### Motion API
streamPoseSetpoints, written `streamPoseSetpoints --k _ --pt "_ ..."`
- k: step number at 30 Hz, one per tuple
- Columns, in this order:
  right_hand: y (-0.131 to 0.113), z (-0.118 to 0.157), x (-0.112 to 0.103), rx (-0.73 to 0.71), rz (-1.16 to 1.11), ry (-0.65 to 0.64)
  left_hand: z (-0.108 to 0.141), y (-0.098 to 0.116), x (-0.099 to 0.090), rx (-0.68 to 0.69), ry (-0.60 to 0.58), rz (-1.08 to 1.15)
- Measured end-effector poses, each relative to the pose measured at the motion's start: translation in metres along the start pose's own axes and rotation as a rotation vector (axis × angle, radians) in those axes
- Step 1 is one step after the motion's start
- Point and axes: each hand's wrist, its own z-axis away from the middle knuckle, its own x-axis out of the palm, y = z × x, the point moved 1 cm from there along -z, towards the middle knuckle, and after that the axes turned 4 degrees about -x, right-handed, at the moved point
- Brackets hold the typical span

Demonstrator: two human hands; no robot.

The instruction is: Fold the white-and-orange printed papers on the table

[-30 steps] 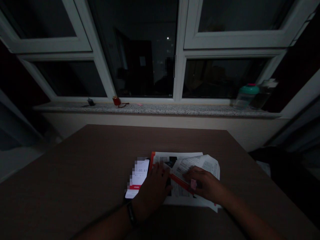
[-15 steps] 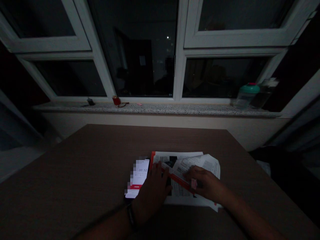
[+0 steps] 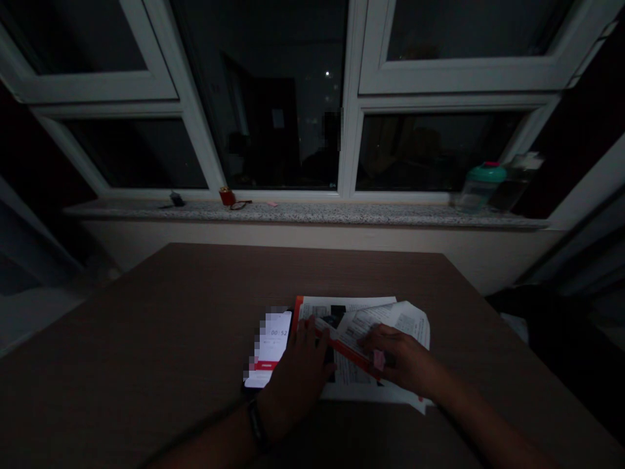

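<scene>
A printed booklet or sheaf of sheets [image 3: 349, 389] with a red left edge lies on the table. Its top sheet [image 3: 410, 317] is folded over diagonally, so that a red strip slants across the pages. My left hand [image 3: 305, 365] rests on the left part of the paper with its fingers stretched out. On the folded sheet sits my right hand [image 3: 398, 357], its fingers curled around a small pink object [image 3: 379, 359] whose kind I cannot make out. A lit phone [image 3: 273, 339] lies just left of the paper, partly behind my left hand; its screen reads 00:52.
The brown table [image 3: 161, 339] reaches toward a speckled stone windowsill [image 3: 312, 213]. On the sill stand a green-lidded bottle [image 3: 481, 185], another clear bottle [image 3: 517, 182], a small red jar [image 3: 226, 196] and a small dark item [image 3: 176, 198]. The room is dim.
</scene>
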Motion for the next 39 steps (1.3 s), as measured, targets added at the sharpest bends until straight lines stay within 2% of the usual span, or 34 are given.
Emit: streamPoseSetpoints --k 12,20,31,39 --pt "0.001 0.0 -0.001 0.002 0.008 -0.004 -0.001 -0.001 0.001 0.004 -0.008 -0.008" --pt "0.002 0.0 0.0 -0.013 0.001 0.008 0.0 -0.003 0.01 0.015 0.032 -0.023" --pt "0.001 0.001 -0.002 0.003 0.009 -0.018 0.002 -0.003 0.006 0.02 0.049 -0.014" --pt "0.002 0.0 0.001 0.007 -0.001 0.0 0.002 0.008 0.0 -0.01 -0.022 -0.086"
